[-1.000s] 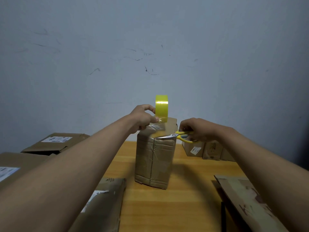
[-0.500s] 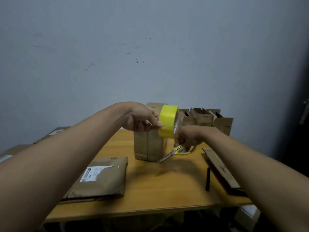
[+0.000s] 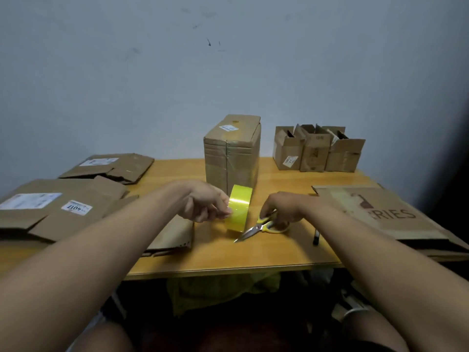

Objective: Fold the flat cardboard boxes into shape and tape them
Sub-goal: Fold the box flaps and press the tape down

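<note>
A tall taped cardboard box (image 3: 232, 151) stands upright at the middle of the wooden table (image 3: 279, 252). In front of it my left hand (image 3: 206, 201) grips a yellow tape roll (image 3: 239, 212), held on edge just above the tabletop. My right hand (image 3: 284, 208) holds the yellow handles of the scissors (image 3: 261, 227), whose blades lie on the table pointing left towards me. Flat cardboard boxes (image 3: 61, 207) lie stacked at the left, and another flat one (image 3: 175, 237) sits under my left wrist.
Three small open boxes (image 3: 318, 151) stand in a row at the back right against the wall. A large flat printed cardboard sheet (image 3: 380, 214) covers the right side. A black marker (image 3: 316, 236) lies beside it. More flat cardboard (image 3: 111, 167) lies at the back left.
Both hands have come down from the top of the tall box to the tabletop in front of it, bringing the tape roll and scissors. The scissors' blades now rest on the table.
</note>
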